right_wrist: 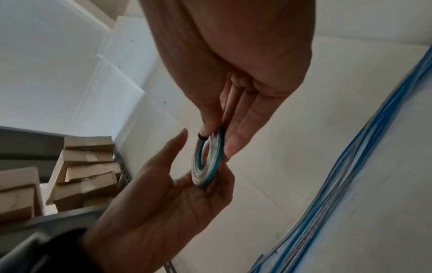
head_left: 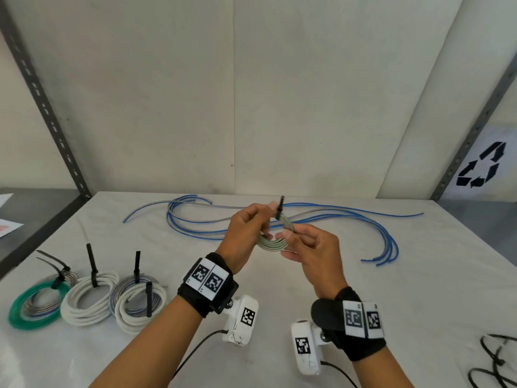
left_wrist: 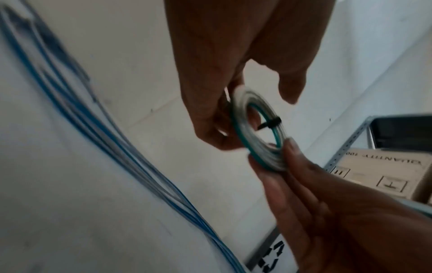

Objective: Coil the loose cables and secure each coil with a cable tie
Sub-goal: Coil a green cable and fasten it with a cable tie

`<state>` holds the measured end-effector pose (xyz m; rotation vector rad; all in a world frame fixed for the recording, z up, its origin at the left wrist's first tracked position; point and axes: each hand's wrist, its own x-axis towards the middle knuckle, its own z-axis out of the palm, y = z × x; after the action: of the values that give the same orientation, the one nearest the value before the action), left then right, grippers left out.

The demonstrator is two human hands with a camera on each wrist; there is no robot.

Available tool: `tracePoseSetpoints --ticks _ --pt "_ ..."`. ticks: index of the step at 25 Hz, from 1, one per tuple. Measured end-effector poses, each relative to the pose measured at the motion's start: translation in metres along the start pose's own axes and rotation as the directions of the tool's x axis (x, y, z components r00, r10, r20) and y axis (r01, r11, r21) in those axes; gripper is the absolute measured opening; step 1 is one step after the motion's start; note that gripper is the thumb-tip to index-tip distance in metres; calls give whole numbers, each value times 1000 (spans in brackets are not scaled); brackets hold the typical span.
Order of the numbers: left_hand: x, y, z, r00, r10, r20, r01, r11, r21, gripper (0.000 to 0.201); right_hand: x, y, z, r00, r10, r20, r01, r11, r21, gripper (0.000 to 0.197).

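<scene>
Both hands hold the small coil (head_left: 275, 242) above the surface: left hand (head_left: 246, 233) pinches its tie (head_left: 279, 210), right hand (head_left: 310, 247) clamps the rim. It looks light and springy, so it is best gripped across all the turns.

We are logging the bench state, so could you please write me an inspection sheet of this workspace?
Surface: white table, bare in front.
Job's things: small coil with black cable tie on it; tied coils at left.
Clutter: spare ties at right edge.
Grippers: left hand and right hand both hold the small coil.
Cables: loose blue cables uncoiled behind.
Surroundings: shelving upright, recycling sign, cardboard boxes.
</scene>
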<state>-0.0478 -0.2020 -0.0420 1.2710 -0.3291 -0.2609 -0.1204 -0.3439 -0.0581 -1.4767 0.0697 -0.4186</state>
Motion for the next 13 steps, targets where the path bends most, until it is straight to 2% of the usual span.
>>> tracePoseSetpoints --ticks 2,4,7,11,13 --pt "-5 2 -8 998 -3 70 -3 996 85 27 5 0 -8 998 11 -56 -8 998 58 15" --pt "-10 4 -20 996 -1 86 -6 996 88 23 8 2 -9 998 31 -55 -26 996 81 17" --pt "-18 5 -36 999 0 34 -3 995 103 19 7 7 3 999 54 -5 -54 996 77 16" --pt "-35 1 -62 995 -89 -46 90 996 23 20 6 10 26 989 90 119 -100 992 83 13" --pt "-41 -1 -70 981 -118 -152 125 991 43 28 12 13 42 995 5 103 3 997 -74 11"
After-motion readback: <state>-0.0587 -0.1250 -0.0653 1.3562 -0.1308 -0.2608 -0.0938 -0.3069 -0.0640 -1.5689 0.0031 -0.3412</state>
